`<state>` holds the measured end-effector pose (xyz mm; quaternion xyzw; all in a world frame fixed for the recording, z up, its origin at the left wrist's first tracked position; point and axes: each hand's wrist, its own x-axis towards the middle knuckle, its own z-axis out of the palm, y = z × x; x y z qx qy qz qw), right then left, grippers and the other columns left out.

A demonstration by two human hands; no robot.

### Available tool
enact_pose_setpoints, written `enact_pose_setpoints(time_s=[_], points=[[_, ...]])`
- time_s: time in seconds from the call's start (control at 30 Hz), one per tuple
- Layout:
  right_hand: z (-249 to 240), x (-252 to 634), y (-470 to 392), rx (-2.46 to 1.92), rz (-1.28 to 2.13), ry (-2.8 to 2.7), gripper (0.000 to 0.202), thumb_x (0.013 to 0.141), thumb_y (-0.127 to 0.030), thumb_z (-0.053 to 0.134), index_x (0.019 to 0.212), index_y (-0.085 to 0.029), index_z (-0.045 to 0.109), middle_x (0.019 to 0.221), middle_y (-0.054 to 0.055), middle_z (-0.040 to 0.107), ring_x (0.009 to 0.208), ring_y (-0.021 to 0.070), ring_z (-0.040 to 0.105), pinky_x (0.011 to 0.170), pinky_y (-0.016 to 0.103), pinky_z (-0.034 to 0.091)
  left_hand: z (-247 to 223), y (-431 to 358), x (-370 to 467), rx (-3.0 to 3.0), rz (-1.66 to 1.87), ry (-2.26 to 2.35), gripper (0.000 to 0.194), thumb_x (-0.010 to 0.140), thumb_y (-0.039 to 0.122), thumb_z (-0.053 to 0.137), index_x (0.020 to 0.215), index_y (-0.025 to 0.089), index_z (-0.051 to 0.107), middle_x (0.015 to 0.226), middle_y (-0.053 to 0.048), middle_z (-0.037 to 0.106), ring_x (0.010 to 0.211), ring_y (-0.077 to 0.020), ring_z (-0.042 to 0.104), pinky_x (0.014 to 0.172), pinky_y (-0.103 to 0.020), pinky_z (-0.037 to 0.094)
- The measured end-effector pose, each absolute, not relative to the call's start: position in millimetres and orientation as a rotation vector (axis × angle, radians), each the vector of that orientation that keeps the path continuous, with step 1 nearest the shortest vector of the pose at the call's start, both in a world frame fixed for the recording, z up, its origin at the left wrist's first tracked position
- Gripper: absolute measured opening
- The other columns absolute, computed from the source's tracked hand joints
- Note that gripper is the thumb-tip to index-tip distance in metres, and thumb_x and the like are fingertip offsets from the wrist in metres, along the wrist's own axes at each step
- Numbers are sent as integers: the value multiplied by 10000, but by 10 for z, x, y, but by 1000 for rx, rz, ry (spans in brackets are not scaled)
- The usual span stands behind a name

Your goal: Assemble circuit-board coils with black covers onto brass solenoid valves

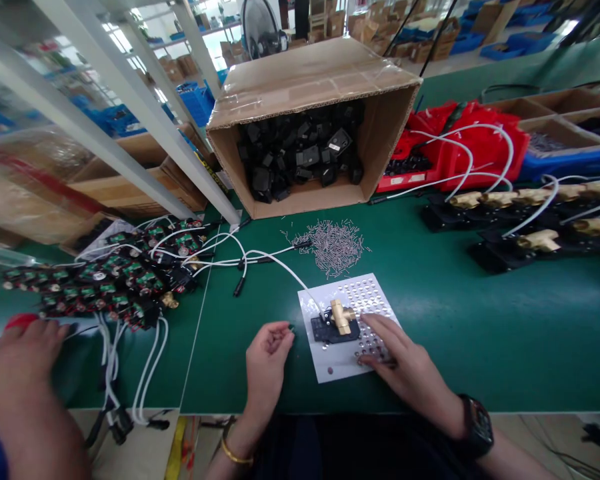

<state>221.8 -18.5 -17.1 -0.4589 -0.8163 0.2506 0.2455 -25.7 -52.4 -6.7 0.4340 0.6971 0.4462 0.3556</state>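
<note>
The left hand pinched something tiny, too small to tell, beside the white perforated plate on the green surface; the right hand lay open on the plate, fingers flat, beside the brass valve fitting there

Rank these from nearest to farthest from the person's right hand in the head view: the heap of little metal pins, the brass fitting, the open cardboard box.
From the right hand, resting on the perforated plate:
1. Brass fitting, just left of the fingers, on the plate.
2. Heap of metal pins, farther back on the green mat.
3. Cardboard box, farthest, lying on its side behind the pins.
</note>
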Motion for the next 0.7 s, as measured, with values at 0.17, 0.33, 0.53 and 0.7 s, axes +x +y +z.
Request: enact_pose_setpoints(time_s=[0.17, 0.33, 0.53, 0.7], points=[[-131, 1932, -24, -1317, 728, -2321, 613, 790, -206, 562, 1351, -192, 315, 1340, 115, 458, 1142, 272, 522, 859, 409, 525, -69, -739, -6, 1655, 1320, 1713, 56, 786, 164, 606, 746, 173, 642, 770, -33, 665, 733, -136, 624, 683, -259, 511], [-157, 1826, -55, -1371, 707, -2265, 499, 817, -279, 561, 1264, -183, 361, 1258, 127, 520, 1072, 284, 569, 824, 422, 529, -162, -654, 66, 2012, 1237, 1678, 103, 821, 125, 560, 830, 177, 649, 813, -41, 689, 776, -145, 632, 736, -280, 518], [-147, 1860, -78, -1373, 704, -2265, 494, 807, -285, 572, 1246, -195, 365, 1234, 126, 531, 1017, 287, 597, 761, 403, 544, -237, -628, 80, 2001, 1196, 1691, 116, 838, 140, 539, 837, 172, 651, 807, -43, 694, 765, -150, 634, 736, -295, 520], [-137, 1862, -65, -1355, 709, -2265, 483, 806, -265, 569, 1241, -197, 368, 1241, 124, 523, 1027, 274, 590, 755, 385, 545, -193, -647, 79, 1981, 1195, 1661, 132, 841, 137, 529, 845, 178, 654, 819, -42, 691, 772, -146, 633, 729, -283, 513]])
